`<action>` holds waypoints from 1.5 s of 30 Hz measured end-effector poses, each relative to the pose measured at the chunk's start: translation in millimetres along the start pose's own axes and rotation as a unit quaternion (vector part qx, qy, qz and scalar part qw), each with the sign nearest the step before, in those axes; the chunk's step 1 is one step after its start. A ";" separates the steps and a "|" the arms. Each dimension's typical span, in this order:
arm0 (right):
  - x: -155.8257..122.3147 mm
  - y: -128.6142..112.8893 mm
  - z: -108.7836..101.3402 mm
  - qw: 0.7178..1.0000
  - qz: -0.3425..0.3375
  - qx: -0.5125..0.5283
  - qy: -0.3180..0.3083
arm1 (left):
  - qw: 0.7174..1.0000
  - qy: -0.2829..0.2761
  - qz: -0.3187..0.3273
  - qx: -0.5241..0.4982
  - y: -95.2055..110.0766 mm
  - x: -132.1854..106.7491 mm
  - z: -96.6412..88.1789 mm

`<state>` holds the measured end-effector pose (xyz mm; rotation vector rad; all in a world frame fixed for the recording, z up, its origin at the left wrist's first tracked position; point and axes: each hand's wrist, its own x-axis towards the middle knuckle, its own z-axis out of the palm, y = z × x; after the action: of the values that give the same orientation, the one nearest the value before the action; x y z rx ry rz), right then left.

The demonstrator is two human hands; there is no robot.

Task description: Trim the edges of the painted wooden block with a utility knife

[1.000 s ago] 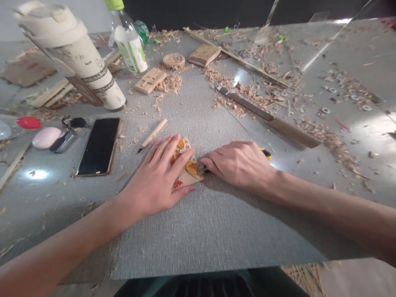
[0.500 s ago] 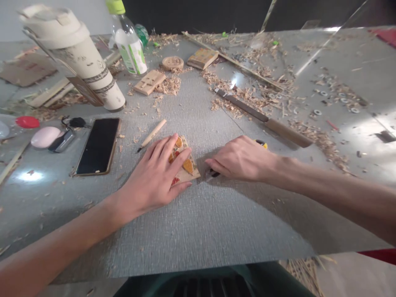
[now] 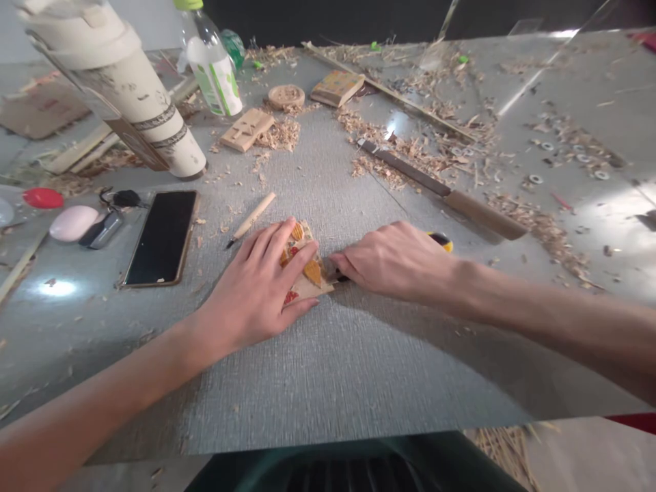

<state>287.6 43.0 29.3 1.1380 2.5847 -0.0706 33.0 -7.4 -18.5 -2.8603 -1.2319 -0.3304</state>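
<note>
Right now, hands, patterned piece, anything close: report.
Left hand spread on patterned piece. Right hand gripping black-and-yellow tool at piece's edge. Slim tool near left hand.

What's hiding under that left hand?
Under the left hand is a flat patterned piece. Its right side peeks out, showing orange and red shapes. The rest is covered, so I can't tell what its hidden part looks like.

Mid-frame I see a pale piece [image 3: 313, 273] patterned in orange and red; right of centre, a yellow-and-black tool handle [image 3: 443, 241]; upper left, a dark-banded cream tumbler [image 3: 138, 92].
</note>
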 end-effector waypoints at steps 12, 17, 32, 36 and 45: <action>-1.4 -3.7 8.9 0.993 0.096 0.050 0.034 | 1.000 0.005 -0.001 -0.001 0.6 0.2 -1.6; -0.7 -4.5 7.5 0.997 0.067 0.026 0.035 | 1.000 0.002 -0.003 0.001 1.3 1.0 -2.2; -1.6 -11.8 15.9 0.988 0.124 0.054 0.071 | 1.000 0.002 -0.017 -0.010 0.3 0.7 -0.9; -3.1 -17.2 15.1 0.990 0.116 0.037 0.072 | 1.000 0.001 -0.021 -0.009 0.7 1.0 -1.9; 6.4 14.2 5.0 0.989 -0.147 0.001 0.019 | 0.999 -0.001 -0.027 -0.023 0.8 1.0 -1.8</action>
<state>295.2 56.4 23.7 0.7567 2.7669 -0.1174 34.0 -7.4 -16.5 -2.8703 -1.3210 -0.3621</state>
